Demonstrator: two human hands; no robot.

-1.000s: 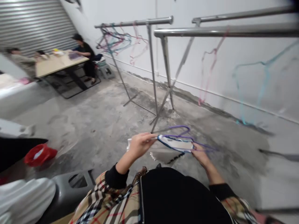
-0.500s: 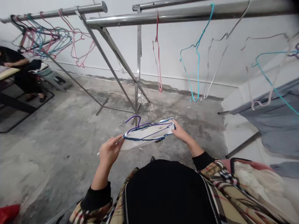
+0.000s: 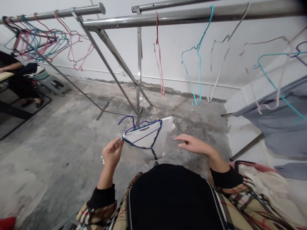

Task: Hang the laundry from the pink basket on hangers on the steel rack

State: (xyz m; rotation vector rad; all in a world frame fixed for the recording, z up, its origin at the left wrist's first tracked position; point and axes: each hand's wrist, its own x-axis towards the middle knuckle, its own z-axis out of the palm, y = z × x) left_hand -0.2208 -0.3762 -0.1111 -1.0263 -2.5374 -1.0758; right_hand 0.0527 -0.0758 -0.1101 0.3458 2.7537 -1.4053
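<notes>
Steel rails (image 3: pixel 192 14) carrying wire hangers (image 3: pixel 199 64) are seen above and beyond the fingers. A white garment (image 3: pixel 153 142) is threaded on a purple hanger (image 3: pixel 126 117), whose near end is pinched by the fingers of the left hand (image 3: pixel 111 154). The right hand (image 3: pixel 194 144) is held just beside the garment and apart from it, fingers loosely spread.

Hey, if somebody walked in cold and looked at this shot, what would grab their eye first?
Dead centre, the left hand pinches one end of a purple hanger carrying a white garment with blue trim, while the right hand hovers open beside it, not touching. Above, steel rails cross the top, carrying a teal hanger and, far left, a tangled bunch of coloured hangers.
</notes>
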